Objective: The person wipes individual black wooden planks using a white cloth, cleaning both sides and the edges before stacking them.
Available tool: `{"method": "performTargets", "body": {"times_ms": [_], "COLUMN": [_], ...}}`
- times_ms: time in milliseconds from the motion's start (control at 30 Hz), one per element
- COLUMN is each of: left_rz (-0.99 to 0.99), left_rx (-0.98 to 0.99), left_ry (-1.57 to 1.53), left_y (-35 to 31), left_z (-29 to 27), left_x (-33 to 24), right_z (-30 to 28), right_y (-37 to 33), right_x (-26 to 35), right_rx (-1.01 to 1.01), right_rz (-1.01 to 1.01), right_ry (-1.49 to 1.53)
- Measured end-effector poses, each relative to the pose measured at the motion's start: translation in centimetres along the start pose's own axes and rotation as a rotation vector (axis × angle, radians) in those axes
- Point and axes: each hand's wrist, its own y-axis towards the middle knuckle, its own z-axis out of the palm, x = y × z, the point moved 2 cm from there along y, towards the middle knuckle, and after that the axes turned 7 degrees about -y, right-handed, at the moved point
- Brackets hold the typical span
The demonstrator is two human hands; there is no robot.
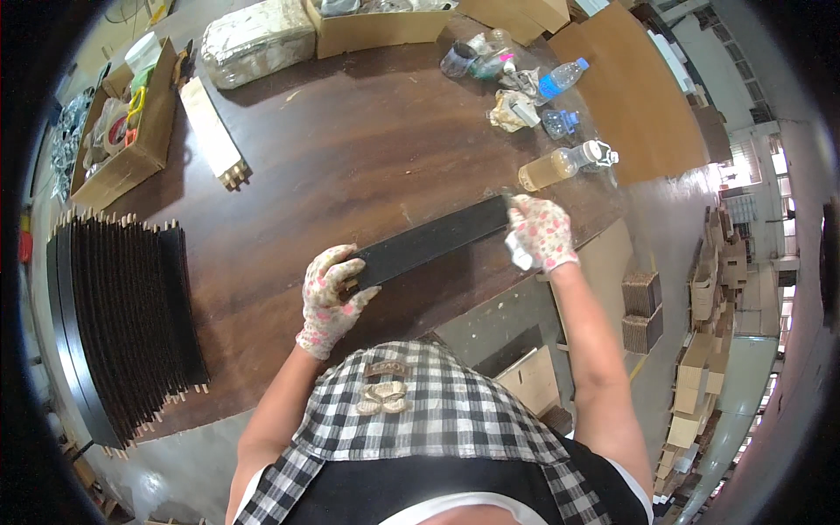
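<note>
A long black wooden slat [433, 238] lies slantwise on the brown table, its right end farther from me. My left hand [328, 302], in a white glove with a pink pattern, grips the slat's left end between thumb and fingers; light dowel pegs show there. At the other end is my right hand [544, 232], gloved alike, its fingers closed on a crumpled white wad [518, 251], perhaps cloth or paper. The fingertips are at the slat's end. Whether the wad touches the slat is hidden.
To the left stands a row of black slats [127, 324] with peg ends. A pale slat [210, 131] lies beyond, beside a cardboard box [131, 157] of tape and tools. Bottles, including one of yellowish liquid [549, 169], stand or lie at the far right. A wrapped bundle [258, 44] sits at the back.
</note>
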Motion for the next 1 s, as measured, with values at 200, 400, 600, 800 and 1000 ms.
{"method": "performTargets", "body": {"times_ms": [200, 400, 600, 800, 1000], "left_rz": [-0.091, -0.211, -0.199, -0.143, -0.320], "left_rx": [0.018, -0.010, -0.040, -0.036, -0.143], "left_ry": [-0.049, -0.203, -0.305, -0.153, -0.413], "left_y": [-0.5, -0.8, -1.2, -0.7, -1.7], "left_z": [-0.3, 0.0, 0.7, 0.0, 1.1], "left_x": [-0.4, -0.3, 1.0, 0.4, 0.8], "right_z": [1.7, -1.1, -3.0, -1.1, -2.0], "right_y": [-1.0, -0.5, -2.7, 0.1, -2.4], "right_x": [1.7, 2.6, 15.4, 3.1, 16.2], "right_rx": [-0.057, -0.068, 0.146, 0.255, -0.025], "right_rz": [-0.121, -0.141, -0.480, 0.259, -0.494], "right_ry": [-0.081, 0.078, 0.291, 0.607, 0.254]}}
